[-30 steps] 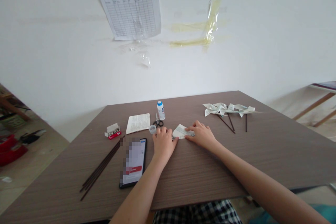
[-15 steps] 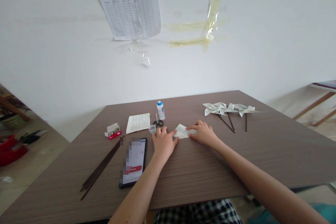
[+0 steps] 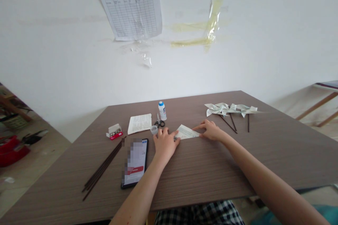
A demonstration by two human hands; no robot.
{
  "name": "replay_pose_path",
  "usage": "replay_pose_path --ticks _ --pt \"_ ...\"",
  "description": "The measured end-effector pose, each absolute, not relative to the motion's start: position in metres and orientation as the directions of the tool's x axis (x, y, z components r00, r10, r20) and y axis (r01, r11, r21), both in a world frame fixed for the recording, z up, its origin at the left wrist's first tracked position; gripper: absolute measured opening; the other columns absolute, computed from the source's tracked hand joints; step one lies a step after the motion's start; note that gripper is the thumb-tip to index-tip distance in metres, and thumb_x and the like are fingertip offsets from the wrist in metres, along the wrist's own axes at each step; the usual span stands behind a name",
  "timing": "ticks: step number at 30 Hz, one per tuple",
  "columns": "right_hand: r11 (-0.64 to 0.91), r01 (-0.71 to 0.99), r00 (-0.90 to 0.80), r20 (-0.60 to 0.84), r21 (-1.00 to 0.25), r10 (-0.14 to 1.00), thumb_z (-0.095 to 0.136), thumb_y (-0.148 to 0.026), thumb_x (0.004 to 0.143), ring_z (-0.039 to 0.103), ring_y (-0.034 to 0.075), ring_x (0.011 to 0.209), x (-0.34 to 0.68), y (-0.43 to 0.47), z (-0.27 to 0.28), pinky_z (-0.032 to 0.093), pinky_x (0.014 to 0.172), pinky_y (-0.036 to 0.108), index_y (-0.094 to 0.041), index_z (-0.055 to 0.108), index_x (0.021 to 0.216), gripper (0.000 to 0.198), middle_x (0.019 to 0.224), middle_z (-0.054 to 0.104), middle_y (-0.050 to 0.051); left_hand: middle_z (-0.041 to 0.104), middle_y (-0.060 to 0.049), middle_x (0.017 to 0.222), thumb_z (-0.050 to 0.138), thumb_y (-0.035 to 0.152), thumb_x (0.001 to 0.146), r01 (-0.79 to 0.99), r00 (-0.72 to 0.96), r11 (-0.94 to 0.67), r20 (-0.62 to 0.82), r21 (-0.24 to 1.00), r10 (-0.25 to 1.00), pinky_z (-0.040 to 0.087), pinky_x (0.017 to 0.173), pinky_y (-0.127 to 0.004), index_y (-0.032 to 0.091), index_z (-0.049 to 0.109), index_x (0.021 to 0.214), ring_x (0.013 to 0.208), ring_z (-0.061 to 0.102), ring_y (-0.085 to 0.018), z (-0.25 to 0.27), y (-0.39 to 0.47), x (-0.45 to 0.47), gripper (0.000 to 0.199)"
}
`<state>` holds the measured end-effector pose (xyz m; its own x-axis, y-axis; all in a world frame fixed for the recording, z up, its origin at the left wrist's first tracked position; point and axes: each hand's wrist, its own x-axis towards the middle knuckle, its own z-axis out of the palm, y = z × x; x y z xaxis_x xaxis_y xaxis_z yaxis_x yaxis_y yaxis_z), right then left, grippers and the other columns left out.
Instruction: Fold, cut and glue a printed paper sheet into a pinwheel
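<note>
A triangular piece of folded printed paper (image 3: 186, 132) lies on the table before me. My left hand (image 3: 164, 142) grips its left corner between thumb and index finger, the other fingers spread on the tabletop. At the paper's right tip, my right hand (image 3: 211, 130) holds the edge with its thumb, its index finger reaching over toward the paper. Just beyond my left fingers are a small clear cup (image 3: 154, 129) and black-handled scissors (image 3: 159, 123). Behind them stands a white bottle with a blue cap (image 3: 162, 110).
Paper pinwheels (image 3: 229, 109) on dark sticks lie at the back right of the table (image 3: 211, 179). To the left are a stack of printed paper sheets (image 3: 139, 123), a small red and white box (image 3: 114, 132), several dark sticks (image 3: 102, 169) and a phone (image 3: 136, 168).
My right hand has slid right along the paper to its right tip, uncovering more of it. My left hand stays on the left corner.
</note>
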<state>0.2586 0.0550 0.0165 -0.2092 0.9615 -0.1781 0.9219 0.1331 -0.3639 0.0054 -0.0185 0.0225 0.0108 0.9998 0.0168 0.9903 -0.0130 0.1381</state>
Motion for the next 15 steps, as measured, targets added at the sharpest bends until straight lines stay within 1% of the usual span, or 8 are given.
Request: replay_pose_path --ticks 4,8,11,13,15 --pt "0.128 0.922 -0.203 -0.176 -0.365 0.963 0.083 -0.014 0.102 0.066 0.044 0.167 0.267 0.060 0.012 0.053 0.137 0.055 -0.048 0.092 0.161 0.069 0.177 0.075 0.009 0.075 -0.014 0.180 0.070 0.045 0.122 0.989 0.012 -0.017 0.033 0.149 0.999 0.054 0.136 -0.069 0.043 0.088 0.167 0.166 0.059 -0.049 0.022 -0.019 0.005 0.048" --pt "0.124 0.927 -0.183 -0.138 -0.355 0.973 0.087 -0.018 0.098 0.070 0.044 0.159 0.270 0.060 0.009 0.057 0.131 0.053 -0.050 0.095 0.153 0.064 0.171 0.078 0.008 0.074 -0.014 0.181 0.072 0.044 0.123 0.989 0.008 -0.013 0.029 0.150 1.000 0.054 0.138 -0.068 0.042 0.088 0.166 0.167 0.061 -0.049 0.023 -0.020 0.006 0.046" --pt "0.131 0.928 -0.188 -0.134 -0.350 0.973 0.086 -0.019 0.097 0.070 0.046 0.158 0.269 0.058 0.010 0.058 0.129 0.055 -0.049 0.096 0.153 0.065 0.170 0.079 0.009 0.072 -0.015 0.183 0.071 0.043 0.125 0.989 0.008 -0.011 0.022 0.148 1.000 0.053 0.140 -0.069 0.042 0.087 0.168 0.168 0.061 -0.049 0.023 -0.021 0.007 0.046" --pt "0.143 0.925 -0.203 -0.140 -0.351 0.969 0.080 -0.015 0.099 0.068 0.045 0.159 0.265 0.055 0.011 0.057 0.131 0.057 -0.048 0.095 0.154 0.066 0.170 0.079 0.009 0.071 -0.015 0.185 0.069 0.042 0.126 0.989 0.014 -0.017 0.018 0.145 1.000 0.052 0.141 -0.071 0.041 0.085 0.171 0.169 0.061 -0.049 0.022 -0.022 0.008 0.048" --pt "0.148 0.925 -0.208 -0.140 -0.351 0.968 0.070 -0.013 0.106 0.067 0.044 0.162 0.259 0.052 0.011 0.054 0.134 0.058 -0.047 0.095 0.155 0.065 0.169 0.079 0.009 0.071 -0.015 0.185 0.067 0.039 0.127 0.990 0.023 -0.026 0.022 0.139 1.000 0.051 0.142 -0.072 0.040 0.084 0.173 0.169 0.061 -0.048 0.021 -0.022 0.009 0.049"
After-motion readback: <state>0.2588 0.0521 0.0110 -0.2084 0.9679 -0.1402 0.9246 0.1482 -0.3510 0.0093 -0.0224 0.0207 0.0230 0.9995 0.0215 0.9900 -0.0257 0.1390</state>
